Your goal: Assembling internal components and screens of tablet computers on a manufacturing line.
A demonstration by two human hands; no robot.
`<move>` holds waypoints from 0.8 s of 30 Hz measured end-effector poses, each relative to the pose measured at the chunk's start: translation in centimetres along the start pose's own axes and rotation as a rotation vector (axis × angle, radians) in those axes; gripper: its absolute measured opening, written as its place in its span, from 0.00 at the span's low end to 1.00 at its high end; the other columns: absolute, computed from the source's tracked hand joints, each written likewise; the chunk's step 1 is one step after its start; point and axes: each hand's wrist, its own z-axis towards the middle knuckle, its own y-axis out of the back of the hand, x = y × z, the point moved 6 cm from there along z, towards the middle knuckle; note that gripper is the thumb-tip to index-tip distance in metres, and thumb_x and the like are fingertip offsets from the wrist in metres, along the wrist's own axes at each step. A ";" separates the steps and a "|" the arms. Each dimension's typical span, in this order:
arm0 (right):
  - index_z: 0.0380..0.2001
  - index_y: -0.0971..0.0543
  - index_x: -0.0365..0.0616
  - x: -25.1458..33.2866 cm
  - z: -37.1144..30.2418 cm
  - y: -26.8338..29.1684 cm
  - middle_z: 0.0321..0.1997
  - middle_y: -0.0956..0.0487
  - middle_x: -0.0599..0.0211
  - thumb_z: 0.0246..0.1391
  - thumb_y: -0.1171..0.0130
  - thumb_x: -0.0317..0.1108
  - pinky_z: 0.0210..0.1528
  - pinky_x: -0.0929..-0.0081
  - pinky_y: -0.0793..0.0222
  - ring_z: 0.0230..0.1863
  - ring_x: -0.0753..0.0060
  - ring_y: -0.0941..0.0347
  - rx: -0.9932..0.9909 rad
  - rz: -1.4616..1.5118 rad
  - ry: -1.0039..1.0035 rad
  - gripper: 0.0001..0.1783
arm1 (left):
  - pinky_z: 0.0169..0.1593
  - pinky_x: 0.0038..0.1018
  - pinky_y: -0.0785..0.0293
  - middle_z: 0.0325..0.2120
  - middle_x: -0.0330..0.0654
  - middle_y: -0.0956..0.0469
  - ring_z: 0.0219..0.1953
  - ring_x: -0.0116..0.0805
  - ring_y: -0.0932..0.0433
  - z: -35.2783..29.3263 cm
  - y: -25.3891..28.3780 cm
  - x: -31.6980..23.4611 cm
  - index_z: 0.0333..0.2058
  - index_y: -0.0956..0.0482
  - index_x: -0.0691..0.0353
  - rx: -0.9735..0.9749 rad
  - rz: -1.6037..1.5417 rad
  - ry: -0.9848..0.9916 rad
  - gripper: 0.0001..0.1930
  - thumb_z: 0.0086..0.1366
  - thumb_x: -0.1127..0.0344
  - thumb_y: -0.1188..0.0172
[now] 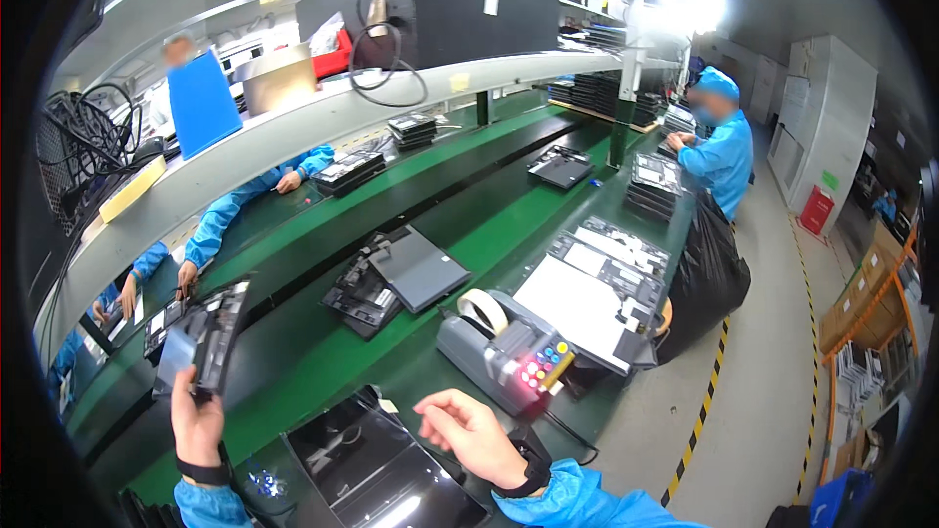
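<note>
My left hand (199, 422) grips a dark, thin laptop chassis (227, 330) by its lower edge and holds it tilted up over the left side of the green bench; inner parts show on its face. Glossy black screen panel (367, 464) lies in front of me on the bench, with a small pale tab (388, 406) at its far edge. My right hand (469, 430) hovers over the panel's right side, fingers loosely bent and nothing visible in them. Beyond it stands a grey tape dispenser (499, 352) with a pale roll, coloured buttons and a red glow.
Two stacked laptop parts (416, 269) lie mid-bench. Opened laptop bases (597, 284) are laid out behind the dispenser, beside a black bag (709, 269). A shelf (293, 108) overhangs the far side. Co-workers in blue sleeves (225, 215) reach in opposite; another person (724, 147) stands at right.
</note>
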 end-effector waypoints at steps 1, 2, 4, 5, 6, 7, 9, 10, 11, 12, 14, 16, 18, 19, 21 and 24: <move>0.48 0.29 0.40 1.3 -0.6 -0.9 0.39 0.23 0.64 0.63 0.51 0.34 0.39 0.79 0.30 0.37 0.77 0.27 0.008 0.052 0.016 0.14 | 0.47 0.31 0.27 0.40 0.44 0.24 0.41 0.39 0.23 -4.0 -4.9 1.1 0.45 0.28 0.67 0.008 -0.003 0.092 0.15 0.60 0.68 0.42; 0.52 0.31 0.39 1.7 -0.5 -1.6 0.44 0.23 0.60 0.63 0.51 0.35 0.43 0.77 0.29 0.42 0.74 0.26 0.024 0.104 0.026 0.17 | 0.48 0.33 0.27 0.41 0.46 0.24 0.42 0.40 0.23 -7.7 -8.5 2.3 0.45 0.29 0.68 0.003 -0.005 0.180 0.15 0.61 0.69 0.43; 0.57 0.37 0.37 2.6 -0.7 -1.3 0.53 0.28 0.55 0.62 0.48 0.37 0.53 0.69 0.32 0.52 0.67 0.29 0.014 0.205 0.037 0.24 | 0.51 0.36 0.26 0.45 0.46 0.24 0.45 0.42 0.23 -13.6 -14.9 4.6 0.48 0.30 0.70 0.133 0.153 0.274 0.18 0.62 0.66 0.46; 0.57 0.38 0.35 3.2 -1.1 -1.3 0.54 0.29 0.56 0.62 0.47 0.37 0.57 0.69 0.34 0.55 0.68 0.32 0.009 0.426 0.035 0.26 | 0.51 0.37 0.27 0.45 0.46 0.24 0.45 0.42 0.23 -15.8 -16.9 5.8 0.49 0.30 0.70 0.181 0.190 0.307 0.18 0.62 0.66 0.46; 0.57 0.39 0.34 4.1 -1.5 -1.4 0.54 0.30 0.57 0.61 0.45 0.38 0.60 0.68 0.37 0.58 0.70 0.35 0.005 0.645 0.032 0.28 | 0.52 0.38 0.27 0.45 0.45 0.24 0.45 0.41 0.23 -17.7 -18.5 6.9 0.49 0.30 0.69 0.226 0.225 0.340 0.18 0.62 0.67 0.46; 0.57 0.38 0.35 5.8 -2.1 -1.4 0.55 0.30 0.60 0.60 0.43 0.37 0.62 0.69 0.41 0.60 0.72 0.38 0.033 0.721 0.055 0.27 | 0.52 0.37 0.28 0.45 0.46 0.24 0.46 0.40 0.24 -19.8 -20.6 7.8 0.50 0.31 0.69 0.290 0.281 0.312 0.19 0.61 0.67 0.46; 0.52 0.32 0.36 7.7 -3.4 0.4 0.48 0.26 0.65 0.59 0.43 0.33 0.52 0.76 0.33 0.49 0.76 0.30 -0.199 0.648 0.213 0.20 | 0.53 0.35 0.29 0.46 0.45 0.25 0.47 0.38 0.25 -23.2 -23.9 9.6 0.51 0.32 0.68 0.406 0.329 0.291 0.20 0.61 0.68 0.44; 0.49 0.30 0.36 7.9 -4.2 1.9 0.45 0.25 0.66 0.59 0.43 0.31 0.49 0.77 0.31 0.45 0.77 0.28 -0.290 0.605 0.223 0.17 | 0.53 0.34 0.29 0.46 0.45 0.25 0.48 0.37 0.25 -24.1 -25.0 10.7 0.52 0.33 0.68 0.460 0.318 0.301 0.21 0.61 0.69 0.43; 0.46 0.28 0.37 9.4 -5.1 2.8 0.41 0.24 0.68 0.58 0.44 0.28 0.44 0.78 0.29 0.39 0.78 0.26 -0.286 0.651 0.213 0.14 | 0.55 0.33 0.31 0.47 0.45 0.25 0.49 0.36 0.26 -24.4 -26.2 11.6 0.53 0.34 0.68 0.527 0.305 0.343 0.22 0.61 0.71 0.43; 0.46 0.28 0.37 9.1 -5.4 4.2 0.42 0.24 0.68 0.57 0.44 0.27 0.45 0.77 0.29 0.41 0.77 0.26 -0.316 0.664 0.165 0.13 | 0.56 0.32 0.32 0.48 0.45 0.26 0.50 0.36 0.27 -24.7 -27.1 12.9 0.53 0.35 0.68 0.574 0.287 0.346 0.22 0.61 0.72 0.43; 0.47 0.28 0.37 8.9 -6.1 6.5 0.43 0.24 0.67 0.57 0.43 0.26 0.45 0.76 0.29 0.42 0.75 0.26 -0.346 0.696 0.122 0.14 | 0.57 0.32 0.33 0.49 0.45 0.28 0.51 0.36 0.28 -25.1 -28.3 15.5 0.55 0.37 0.68 0.594 0.285 0.328 0.24 0.60 0.74 0.43; 0.48 0.28 0.37 8.3 -6.5 8.3 0.44 0.23 0.66 0.56 0.44 0.23 0.47 0.72 0.29 0.43 0.71 0.25 -0.401 0.692 0.151 0.16 | 0.57 0.32 0.34 0.51 0.44 0.30 0.53 0.36 0.30 -25.5 -29.3 17.4 0.57 0.40 0.66 0.638 0.323 0.372 0.27 0.59 0.75 0.42; 0.48 0.29 0.40 7.4 -7.0 10.5 0.45 0.25 0.65 0.55 0.46 0.22 0.49 0.69 0.28 0.46 0.68 0.26 -0.453 0.666 0.122 0.16 | 0.57 0.31 0.35 0.52 0.44 0.32 0.54 0.35 0.32 -26.4 -30.5 18.7 0.58 0.43 0.65 0.678 0.358 0.374 0.29 0.59 0.75 0.41; 0.47 0.29 0.40 7.4 -7.3 11.3 0.44 0.24 0.64 0.55 0.46 0.21 0.48 0.69 0.28 0.45 0.67 0.26 -0.482 0.686 0.116 0.16 | 0.57 0.30 0.36 0.52 0.44 0.34 0.54 0.34 0.33 -26.4 -30.7 19.8 0.59 0.47 0.64 0.675 0.396 0.363 0.32 0.59 0.74 0.41; 0.47 0.28 0.39 7.3 -7.8 14.0 0.44 0.24 0.64 0.55 0.46 0.21 0.48 0.68 0.28 0.45 0.66 0.25 -0.543 0.690 0.153 0.16 | 0.58 0.30 0.36 0.52 0.45 0.34 0.54 0.34 0.33 -26.6 -32.4 22.1 0.59 0.47 0.65 0.729 0.403 0.368 0.33 0.58 0.76 0.40; 0.49 0.29 0.39 7.8 -8.6 16.0 0.46 0.25 0.63 0.56 0.47 0.21 0.49 0.67 0.28 0.46 0.65 0.26 -0.551 0.682 0.167 0.17 | 0.57 0.31 0.34 0.53 0.47 0.35 0.54 0.36 0.32 -27.1 -33.9 24.1 0.59 0.49 0.67 0.779 0.401 0.344 0.33 0.58 0.77 0.40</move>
